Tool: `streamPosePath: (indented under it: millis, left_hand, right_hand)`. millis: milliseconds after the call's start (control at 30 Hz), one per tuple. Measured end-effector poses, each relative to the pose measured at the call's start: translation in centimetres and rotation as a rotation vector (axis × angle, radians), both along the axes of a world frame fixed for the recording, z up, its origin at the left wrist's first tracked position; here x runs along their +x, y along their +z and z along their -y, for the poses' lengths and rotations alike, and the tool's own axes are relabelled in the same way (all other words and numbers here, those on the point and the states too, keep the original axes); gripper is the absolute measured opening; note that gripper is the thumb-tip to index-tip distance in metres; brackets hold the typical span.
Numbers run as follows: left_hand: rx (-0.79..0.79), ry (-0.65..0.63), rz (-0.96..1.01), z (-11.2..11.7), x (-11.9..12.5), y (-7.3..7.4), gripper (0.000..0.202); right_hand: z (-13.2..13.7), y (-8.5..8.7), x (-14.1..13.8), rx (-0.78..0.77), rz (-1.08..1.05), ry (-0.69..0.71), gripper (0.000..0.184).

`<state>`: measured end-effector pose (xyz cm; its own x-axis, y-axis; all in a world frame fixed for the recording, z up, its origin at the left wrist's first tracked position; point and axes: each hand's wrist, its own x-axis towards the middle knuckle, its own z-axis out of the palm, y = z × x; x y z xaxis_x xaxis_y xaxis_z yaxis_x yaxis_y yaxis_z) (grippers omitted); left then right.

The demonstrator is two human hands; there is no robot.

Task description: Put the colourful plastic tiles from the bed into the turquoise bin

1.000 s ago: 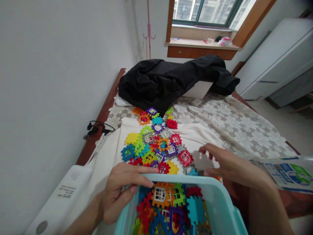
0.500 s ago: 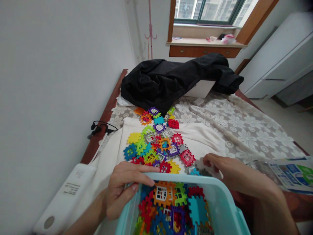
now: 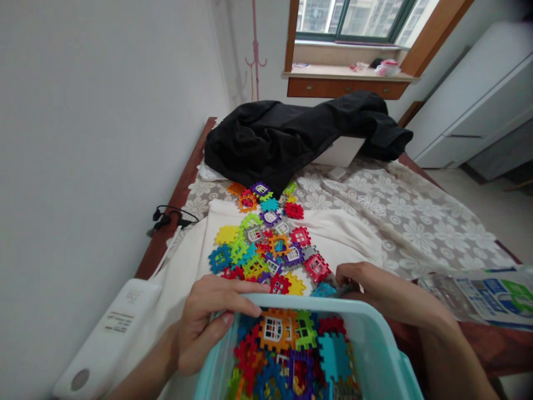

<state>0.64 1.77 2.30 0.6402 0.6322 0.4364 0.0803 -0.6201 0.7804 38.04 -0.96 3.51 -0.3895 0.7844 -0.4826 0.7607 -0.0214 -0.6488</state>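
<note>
A light teal plastic tub (image 3: 320, 303) stands close in front of me, filled with toothed interlocking blocks (image 3: 336, 355) in many colours. My left hand (image 3: 212, 319) grips its left far corner, the thumb and fingers bent over the rim. Just beyond the far rim, my right hand (image 3: 375, 286) has its fingers closed on a dark grey block (image 3: 346, 290). A cyan block (image 3: 323, 290) lies right beside that one. The tub's rim hides part of both. A loose pile of similar blocks (image 3: 256, 266) spreads over the white cloth behind the tub.
White cloth (image 3: 345, 228) lies on a flower-patterned bedspread (image 3: 403, 222). Black clothing (image 3: 287, 133) covers the far end, partly over a white box (image 3: 341, 153). To the left is a white power strip (image 3: 112, 333) by the wall. A clear printed plastic bag (image 3: 483, 294) lies at right.
My right hand has moved slightly left and closed its fingers on the grey block. The cyan block beside it has shifted. My left hand stays on the tub.
</note>
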Motion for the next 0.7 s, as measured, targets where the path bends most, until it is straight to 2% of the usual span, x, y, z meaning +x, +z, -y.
streamPosePath:
  millis: [33, 167, 233, 300, 433, 567, 700]
  left_hand:
    - [0.002, 0.0, -0.001, 0.0, 0.0, 0.0, 0.032]
    - [0.004, -0.002, -0.001, 0.0, 0.0, 0.0, 0.032]
    - [0.005, -0.011, 0.015, -0.1, 0.1, -0.1, 0.032]
    - [0.007, -0.019, 0.042, -0.2, 0.2, -0.2, 0.033]
    - [0.007, -0.038, 0.065, -0.2, 0.3, -0.3, 0.034]
    - [0.003, -0.01, 0.008, -0.1, 0.0, -0.3, 0.033]
    - [0.005, -0.02, 0.037, -0.1, 0.0, -0.1, 0.033]
  right_hand:
    - [-0.3, -0.2, 0.0, 0.034, -0.031, -0.038, 0.002]
    - [-1.0, -1.2, 0.1, 0.228, -0.16, -0.244, 0.027]
    - [-1.1, -1.5, 0.6, 0.261, -0.14, -0.248, 0.038]
    - [-1.0, -1.5, 1.3, 0.218, -0.036, -0.218, 0.043]
    - [-0.5, -1.4, 1.5, 0.112, 0.138, -0.089, 0.037]
    - [-0.3, -1.9, -0.4, 0.178, 0.178, -0.018, 0.024]
    - [-0.5, -3.2, -1.8, 0.21, 0.148, 0.079, 0.012]
